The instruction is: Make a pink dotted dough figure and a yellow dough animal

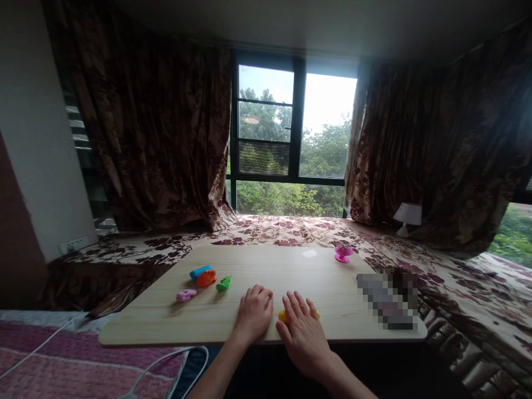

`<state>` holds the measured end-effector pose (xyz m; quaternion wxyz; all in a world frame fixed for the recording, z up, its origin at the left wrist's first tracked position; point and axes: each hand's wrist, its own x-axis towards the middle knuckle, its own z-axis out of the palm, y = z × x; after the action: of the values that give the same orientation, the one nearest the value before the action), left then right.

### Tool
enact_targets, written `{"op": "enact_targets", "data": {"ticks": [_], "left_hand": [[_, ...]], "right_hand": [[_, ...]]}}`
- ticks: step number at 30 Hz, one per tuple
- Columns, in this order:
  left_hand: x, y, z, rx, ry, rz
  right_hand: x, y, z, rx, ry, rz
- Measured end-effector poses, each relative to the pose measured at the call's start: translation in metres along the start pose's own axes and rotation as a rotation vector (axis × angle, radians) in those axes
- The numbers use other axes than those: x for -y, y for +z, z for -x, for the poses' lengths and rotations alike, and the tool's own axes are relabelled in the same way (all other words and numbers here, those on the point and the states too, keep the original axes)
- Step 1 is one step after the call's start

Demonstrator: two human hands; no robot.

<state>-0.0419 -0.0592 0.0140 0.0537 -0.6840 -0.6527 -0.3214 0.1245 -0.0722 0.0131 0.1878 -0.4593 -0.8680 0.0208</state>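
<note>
My left hand (253, 313) rests on the light wooden table (166, 316) near its front edge, fingers curled under into a loose fist with nothing visible in it. My right hand (302, 327) lies flat beside it, fingers stretched out, covering a small yellow toy (283, 316) that peeks out at both sides of the hand. To the left on the table lie a green toy (223, 284), an orange toy (205, 278) with a blue piece (199, 271) behind it, and a pink toy (185, 295). A magenta toy (343, 252) stands at the far right.
A blurred patch (388, 299) covers something at the table's right end. Patterned bedding (270, 230) surrounds the table, with heavy curtains and a window (291, 138) behind. A small white lamp (407, 217) stands at the right. White cables (166, 360) run at the lower left.
</note>
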Motion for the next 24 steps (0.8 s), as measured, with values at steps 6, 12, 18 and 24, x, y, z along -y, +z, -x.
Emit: {"op": "enact_targets", "data": {"ticks": [6, 12, 18, 24], "left_hand": [[0.003, 0.003, -0.001, 0.01, 0.015, -0.018], [0.005, 0.004, -0.002, 0.014, -0.001, -0.016], [0.003, 0.003, -0.001, 0.007, -0.021, 0.004], [0.001, 0.002, -0.001, 0.008, -0.017, 0.002]], "right_hand": [[-0.021, 0.009, -0.092, -0.067, 0.138, 0.014], [-0.024, 0.009, -0.102, -0.065, 0.115, 0.013], [-0.004, -0.003, -0.004, 0.015, -0.061, -0.004], [-0.001, -0.009, 0.014, 0.067, -0.074, -0.026]]}}
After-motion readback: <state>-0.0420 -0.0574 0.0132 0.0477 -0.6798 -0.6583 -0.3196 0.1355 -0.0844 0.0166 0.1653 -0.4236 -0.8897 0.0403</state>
